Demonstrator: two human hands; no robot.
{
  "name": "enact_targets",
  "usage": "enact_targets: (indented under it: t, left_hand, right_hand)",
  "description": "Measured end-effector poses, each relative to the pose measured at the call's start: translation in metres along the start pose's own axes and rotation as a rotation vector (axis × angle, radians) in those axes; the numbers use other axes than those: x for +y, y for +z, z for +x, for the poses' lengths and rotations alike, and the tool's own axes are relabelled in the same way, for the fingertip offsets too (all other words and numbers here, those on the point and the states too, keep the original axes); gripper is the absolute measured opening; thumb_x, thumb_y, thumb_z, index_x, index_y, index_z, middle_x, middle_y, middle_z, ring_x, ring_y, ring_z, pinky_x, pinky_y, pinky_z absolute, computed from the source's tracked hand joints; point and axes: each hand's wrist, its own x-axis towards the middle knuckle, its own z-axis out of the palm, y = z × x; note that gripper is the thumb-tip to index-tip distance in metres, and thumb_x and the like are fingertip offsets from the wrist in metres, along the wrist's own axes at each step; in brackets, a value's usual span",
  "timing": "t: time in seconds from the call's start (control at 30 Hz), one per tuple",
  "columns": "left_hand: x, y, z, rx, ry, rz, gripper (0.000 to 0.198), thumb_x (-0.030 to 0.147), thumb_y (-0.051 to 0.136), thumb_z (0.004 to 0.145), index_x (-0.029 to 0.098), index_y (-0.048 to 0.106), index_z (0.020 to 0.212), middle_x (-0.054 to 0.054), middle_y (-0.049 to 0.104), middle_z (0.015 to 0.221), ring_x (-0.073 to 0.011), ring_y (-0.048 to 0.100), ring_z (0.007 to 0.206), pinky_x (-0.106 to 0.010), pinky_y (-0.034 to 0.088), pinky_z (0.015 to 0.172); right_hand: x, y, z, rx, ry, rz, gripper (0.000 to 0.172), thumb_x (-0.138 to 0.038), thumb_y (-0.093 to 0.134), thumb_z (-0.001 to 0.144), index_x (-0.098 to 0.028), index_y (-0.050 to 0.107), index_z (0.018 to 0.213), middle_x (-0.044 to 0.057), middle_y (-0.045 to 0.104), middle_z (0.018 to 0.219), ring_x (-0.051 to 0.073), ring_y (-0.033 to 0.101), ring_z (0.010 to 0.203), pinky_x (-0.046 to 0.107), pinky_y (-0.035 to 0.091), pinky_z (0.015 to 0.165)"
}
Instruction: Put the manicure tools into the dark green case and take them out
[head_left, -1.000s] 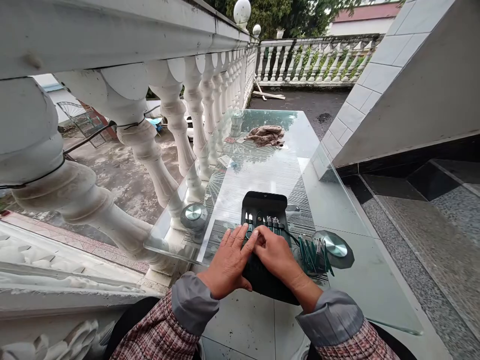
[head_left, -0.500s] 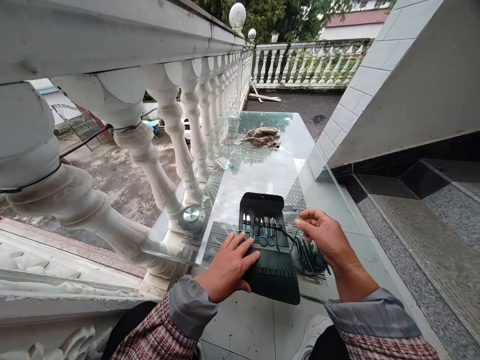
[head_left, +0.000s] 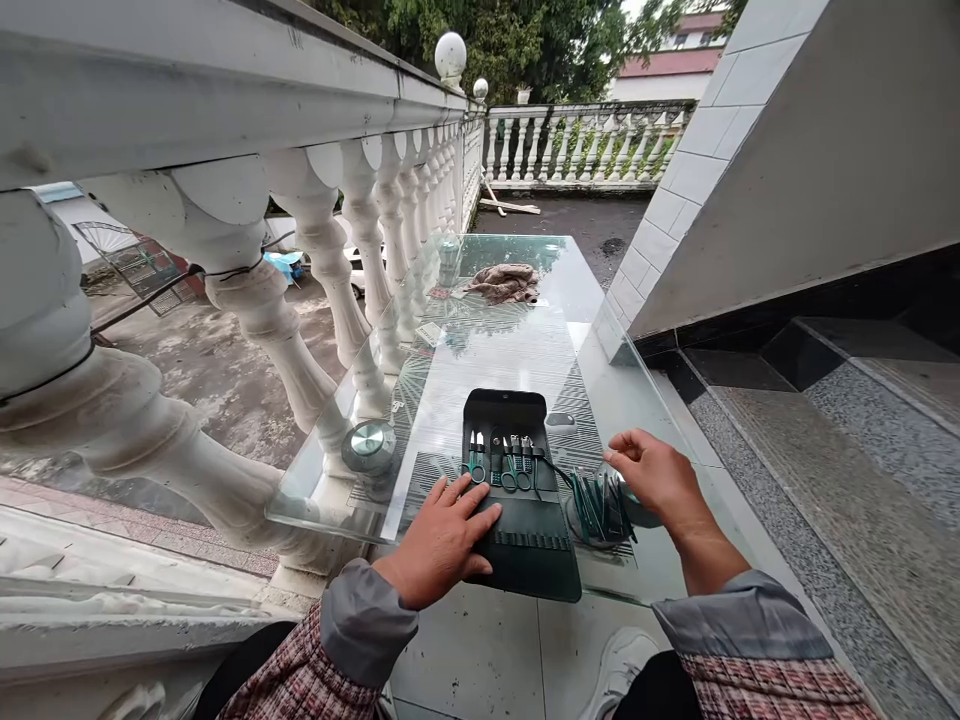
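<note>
A black manicure case (head_left: 504,408) lies unfolded on the glass table (head_left: 630,385). Small scissors (head_left: 517,480), nail clippers (head_left: 523,455) and other slim tools sit in its upper half; the loops on the lower flap hold nothing. My left hand (head_left: 442,535) rests on the case's left edge with fingers spread. To the right, a round dish holds a heap of dark green slim tools (head_left: 600,505). My right hand (head_left: 664,485) hovers right of and above this heap, fingers loosely bent, the thumb slightly apart from them. I see nothing in it.
A round metallic-topped object (head_left: 370,442) stands at the table's left. A grey oval object (head_left: 560,422) lies beyond the case, and a crumpled brown cloth (head_left: 504,283) at the far end. White balusters (head_left: 274,320) run along the left; stone steps (head_left: 862,450) rise right.
My right hand has drawn away to the right from the case and the grey oval object. My left hand stays on the case. The whole view has shifted slightly.
</note>
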Motion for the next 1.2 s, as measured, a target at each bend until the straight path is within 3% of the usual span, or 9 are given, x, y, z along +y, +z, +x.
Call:
enact_targets:
  t: [0.13,0.27,0.47,0.6,0.73,0.9,1.2]
  left_hand:
    - [0.001,-0.003,-0.002,-0.016,0.0,-0.011,0.074,0.038,0.074,0.073,0.026,0.037,0.136,-0.01,0.033,0.144,-0.0371,0.024,0.134,-0.059,0.024,0.106]
    - [0.001,-0.005,-0.002,-0.047,-0.015,-0.001,0.069,0.037,0.068,0.08,0.024,0.034,0.138,-0.009,0.029,0.146,-0.0371,0.021,0.135,-0.06,0.022,0.107]
    - [0.0,-0.006,-0.001,-0.047,-0.025,0.008,0.061,0.038,0.061,0.085,0.024,0.034,0.138,-0.008,0.028,0.147,-0.036,0.021,0.135,-0.059,0.021,0.108]
    - [-0.001,-0.005,0.0,-0.018,-0.028,0.0,0.062,0.038,0.062,0.084,0.024,0.034,0.137,-0.008,0.03,0.146,-0.0353,0.021,0.135,-0.059,0.022,0.107]
    - [0.0,-0.003,0.004,-0.001,-0.033,-0.027,0.067,0.037,0.066,0.081,0.024,0.033,0.138,-0.009,0.033,0.145,-0.0345,0.021,0.135,-0.057,0.022,0.107]
    - [-0.002,-0.007,0.004,-0.001,-0.059,-0.101,0.084,0.039,0.075,0.072,0.02,0.028,0.14,-0.014,0.031,0.145,-0.0335,0.022,0.135,-0.054,0.024,0.108]
    - [-0.014,-0.018,-0.01,0.058,-0.13,-0.102,0.079,0.044,0.084,0.054,0.019,0.051,0.121,-0.016,0.037,0.141,-0.0373,0.025,0.133,-0.055,0.028,0.106]
  right_hand:
    - [-0.014,0.008,-0.012,-0.034,-0.132,-0.058,0.015,-0.036,0.054,0.072,-0.024,0.06,0.079,0.001,0.067,0.078,0.017,0.058,0.07,0.027,0.035,0.059]
    - [-0.024,0.021,-0.023,-0.131,-0.254,-0.11,0.016,-0.038,0.052,0.077,-0.023,0.058,0.078,0.0,0.063,0.069,0.017,0.056,0.065,0.026,0.032,0.057]
    - [-0.024,0.029,-0.022,-0.136,-0.249,-0.107,0.011,-0.032,0.054,0.074,-0.022,0.058,0.077,0.0,0.062,0.064,0.017,0.054,0.062,0.027,0.031,0.057]
    - [-0.02,0.024,-0.018,-0.169,-0.149,0.078,0.012,-0.033,0.055,0.068,-0.022,0.059,0.072,-0.001,0.061,0.061,0.016,0.055,0.061,0.027,0.036,0.057]
    - [-0.019,0.014,-0.016,-0.222,-0.039,0.414,0.023,-0.041,0.059,0.063,-0.02,0.058,0.073,-0.001,0.059,0.062,0.013,0.051,0.053,0.026,0.038,0.051]
    - [-0.034,0.011,-0.027,-0.263,-0.004,0.742,0.035,-0.047,0.068,0.058,-0.018,0.057,0.075,-0.002,0.054,0.063,0.009,0.045,0.049,0.024,0.039,0.046]
    - [-0.068,0.032,-0.044,-0.364,-0.052,0.838,0.042,-0.053,0.069,0.06,-0.019,0.056,0.08,0.0,0.056,0.07,0.012,0.052,0.057,0.026,0.046,0.051]
